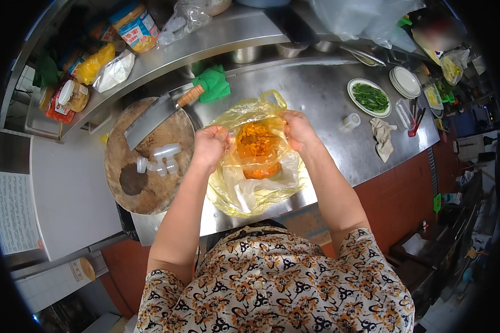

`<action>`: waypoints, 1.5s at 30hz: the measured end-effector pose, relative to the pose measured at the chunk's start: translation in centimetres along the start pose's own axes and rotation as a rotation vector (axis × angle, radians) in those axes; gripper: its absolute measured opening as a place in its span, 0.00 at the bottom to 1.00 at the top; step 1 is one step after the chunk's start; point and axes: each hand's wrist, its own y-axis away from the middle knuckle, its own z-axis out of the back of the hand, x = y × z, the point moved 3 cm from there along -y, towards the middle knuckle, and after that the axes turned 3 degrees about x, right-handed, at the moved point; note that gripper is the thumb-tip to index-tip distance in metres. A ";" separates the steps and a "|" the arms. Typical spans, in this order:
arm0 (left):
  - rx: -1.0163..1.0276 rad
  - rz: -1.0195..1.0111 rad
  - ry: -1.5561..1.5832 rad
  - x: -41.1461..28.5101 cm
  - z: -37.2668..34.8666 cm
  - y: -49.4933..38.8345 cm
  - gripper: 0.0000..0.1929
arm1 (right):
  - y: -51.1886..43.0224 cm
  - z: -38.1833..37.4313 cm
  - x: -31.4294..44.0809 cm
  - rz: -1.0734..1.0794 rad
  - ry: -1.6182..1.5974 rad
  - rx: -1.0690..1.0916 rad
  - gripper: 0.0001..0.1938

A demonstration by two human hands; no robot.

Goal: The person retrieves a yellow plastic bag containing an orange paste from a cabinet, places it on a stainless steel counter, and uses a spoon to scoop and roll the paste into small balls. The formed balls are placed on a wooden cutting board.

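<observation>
A yellow plastic bag (pixel 221 195) lies on the steel counter before me, its mouth spread wide. Inside it, clear plastic and a whitish liner surround orange food in small pieces (pixel 255 139). My left hand (pixel 211 145) pinches the left side of the plastic. At the right rim, my right hand (pixel 298 130) grips the plastic just below a yellow handle loop. To the left stands a round wooden chopping block (pixel 150 120), with a cleaver (pixel 150 120) and several small translucent plastic cups (pixel 167 150) on top. The fingertips are partly hidden by the plastic.
A green cloth (pixel 212 84) lies behind the cleaver handle. Farther right are a plate of green vegetables (pixel 370 98), a small plastic roll or cup (pixel 351 120), a beige cloth (pixel 382 139) and stacked white plates (pixel 405 82). A steel shelf (pixel 216 39) with jars runs above the counter.
</observation>
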 end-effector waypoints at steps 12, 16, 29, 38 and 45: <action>0.177 0.166 0.540 -1.5 -0.9 3.6 0.10 | 5.8 4.3 2.8 0.037 0.167 0.190 0.07; 0.203 0.062 0.563 -5.3 -0.8 0.7 0.07 | 5.4 0.0 7.6 0.156 0.197 0.206 0.08; -0.161 0.234 0.354 -0.7 -3.3 6.3 0.06 | 4.3 7.5 0.5 0.083 0.342 0.073 0.10; -0.034 0.077 0.366 -1.8 -1.4 3.8 0.06 | 7.0 5.8 3.7 0.084 0.919 0.255 0.11; -0.008 -0.008 -0.513 -1.6 -1.0 5.5 0.15 | 7.2 6.8 0.0 0.024 -0.017 -0.065 0.10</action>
